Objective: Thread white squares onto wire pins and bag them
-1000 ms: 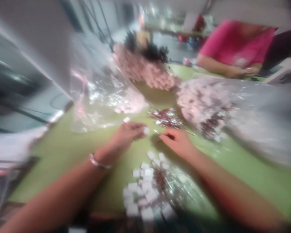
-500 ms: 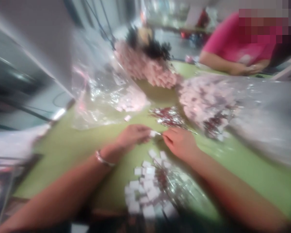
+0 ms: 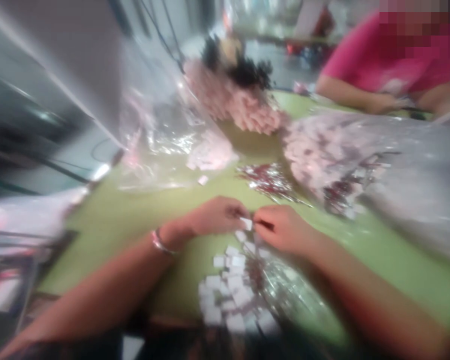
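Observation:
My left hand [image 3: 219, 216] is closed in a pinch on a small white block [image 3: 246, 223], which pokes out past the fingertips. Close beside it, my right hand [image 3: 281, 226] is pinched too, its fingertips almost at the block. Whatever thin piece the right fingers grip is blurred and mostly hidden. Below both hands lies a pile of similar white blocks [image 3: 232, 287] with thin silvery stems [image 3: 285, 282] spreading to the right. Just beyond the hands is a heap of thin red and silver sticks [image 3: 272, 181].
A clear plastic bag [image 3: 161, 145] with pale pink pieces [image 3: 210, 152] lies at the back left of the green table [image 3: 146, 205]. Pink bundles [image 3: 243, 107] stand behind. More pale pieces [image 3: 318, 150] spill from a large bag [image 3: 420, 185] at right. A person in pink [image 3: 363, 65] sits across.
Both hands have come slightly down toward the white pile, with the white block still in the left fingers. The view has shifted a little. The person's hands across have moved apart.

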Action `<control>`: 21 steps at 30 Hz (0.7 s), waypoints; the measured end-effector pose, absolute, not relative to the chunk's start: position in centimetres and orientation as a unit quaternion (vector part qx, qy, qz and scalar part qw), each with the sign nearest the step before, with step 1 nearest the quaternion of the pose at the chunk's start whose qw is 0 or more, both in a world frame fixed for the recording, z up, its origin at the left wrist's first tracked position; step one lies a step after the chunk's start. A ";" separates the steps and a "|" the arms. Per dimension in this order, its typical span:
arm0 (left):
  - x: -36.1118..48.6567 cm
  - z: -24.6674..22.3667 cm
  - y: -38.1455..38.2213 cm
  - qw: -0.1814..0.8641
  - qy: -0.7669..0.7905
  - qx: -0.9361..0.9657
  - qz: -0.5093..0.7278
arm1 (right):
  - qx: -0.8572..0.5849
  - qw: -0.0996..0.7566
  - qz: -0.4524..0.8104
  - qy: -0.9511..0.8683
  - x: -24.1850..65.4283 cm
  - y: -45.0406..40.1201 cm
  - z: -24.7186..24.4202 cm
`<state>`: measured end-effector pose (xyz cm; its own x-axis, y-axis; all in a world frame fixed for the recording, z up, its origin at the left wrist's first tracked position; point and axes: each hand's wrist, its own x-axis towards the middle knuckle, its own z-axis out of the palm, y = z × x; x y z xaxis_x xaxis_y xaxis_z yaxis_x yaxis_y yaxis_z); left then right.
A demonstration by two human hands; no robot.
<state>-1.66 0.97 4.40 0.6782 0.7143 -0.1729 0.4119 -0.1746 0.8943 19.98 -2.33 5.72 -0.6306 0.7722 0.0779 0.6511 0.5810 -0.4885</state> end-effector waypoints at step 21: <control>-4.5 2.4 3.9 0.249 0.611 0.707 0.256 | -0.528 0.135 0.156 -0.824 20.1 -0.5 3.7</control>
<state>-4.47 3.94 2.39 0.1230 0.9907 0.0573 0.7358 -0.1298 0.6646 20.06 -0.46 3.69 -0.4059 0.9120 0.0583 0.8274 0.3939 -0.4003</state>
